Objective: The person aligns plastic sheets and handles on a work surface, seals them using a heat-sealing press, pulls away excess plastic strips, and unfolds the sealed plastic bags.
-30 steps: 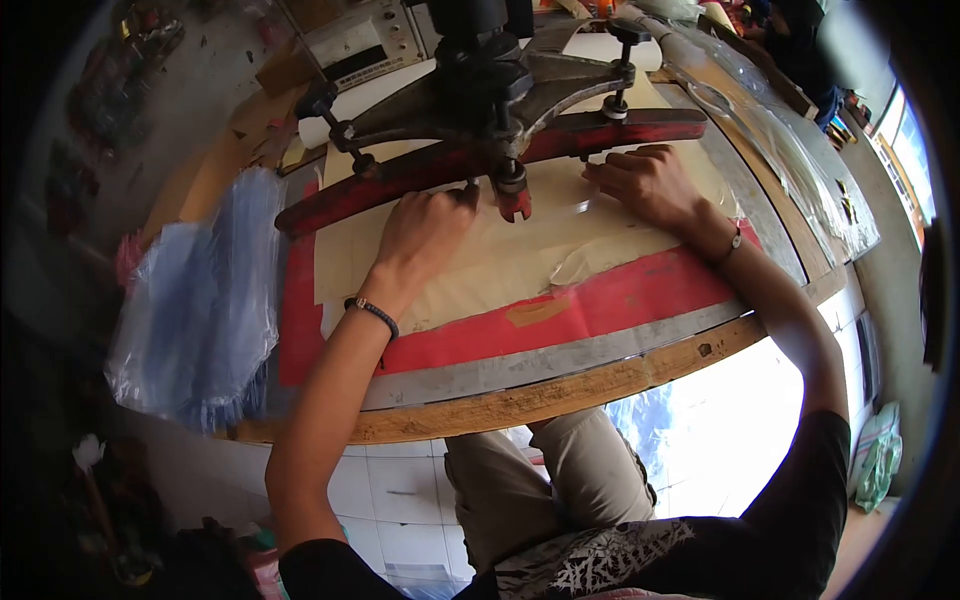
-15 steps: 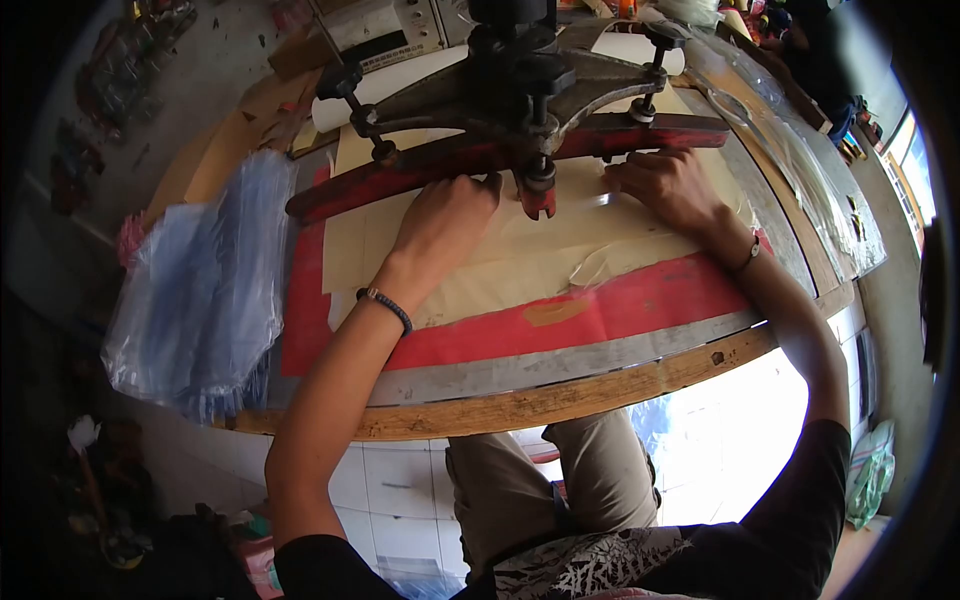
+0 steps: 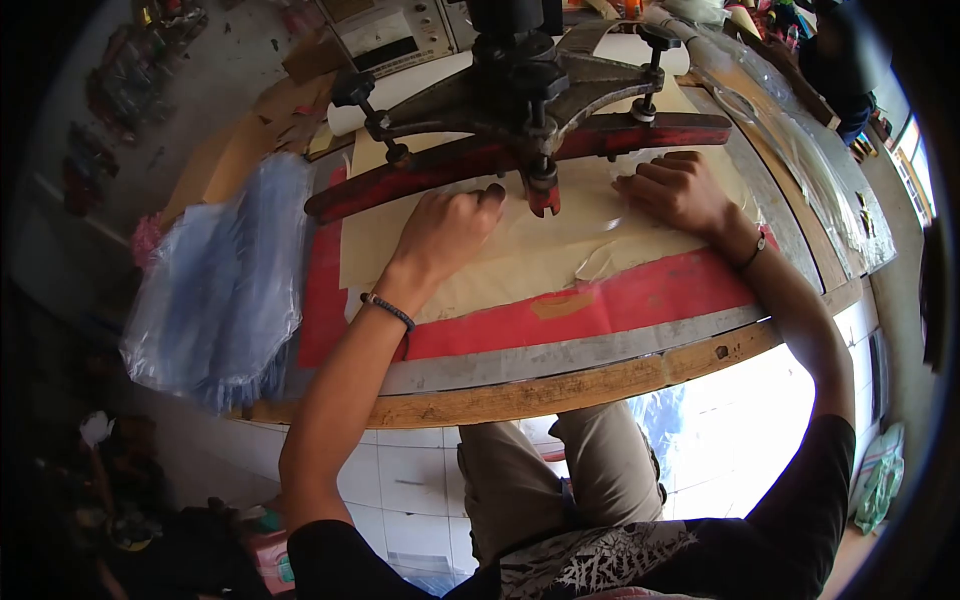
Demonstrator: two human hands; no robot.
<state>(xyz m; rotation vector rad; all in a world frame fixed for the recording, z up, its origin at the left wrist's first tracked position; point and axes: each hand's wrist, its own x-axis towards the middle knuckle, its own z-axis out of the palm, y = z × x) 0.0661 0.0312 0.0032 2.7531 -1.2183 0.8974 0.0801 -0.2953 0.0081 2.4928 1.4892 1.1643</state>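
- The worktop's wooden front edge (image 3: 550, 390) is running nearest the person, apparently keeping the work within comfortable reach.
- A red sheet (image 3: 660, 300) is lying on the worktop, showing along the front and left; it is judged to be serving as a base layer.
- A beige sheet (image 3: 500, 275) is covering most of the red one and extending beneath the press bar, seemingly giving the hands a smooth surface.
- To the left, a stack of clear plastic (image 3: 215, 290) is lying beside the sheets, presumably for easy reach.
- The left hand (image 3: 445, 228) and right hand (image 3: 680, 190) are staying low over the beige sheet, spaced apart, likely for even control.
- Both hands' fingers are curling inward; the tips being shadowed or turned away, I cannot tell whether they are grasping anything.
- The red press bar (image 3: 400, 183) is hanging just beyond the hands, the dark frame (image 3: 490, 90) carrying it from above by screws, evidently for adjustment.
- Farther back, a white roll (image 3: 420, 90) and a control box (image 3: 385, 40) are sitting behind the bar, seemingly out of the hands' way.
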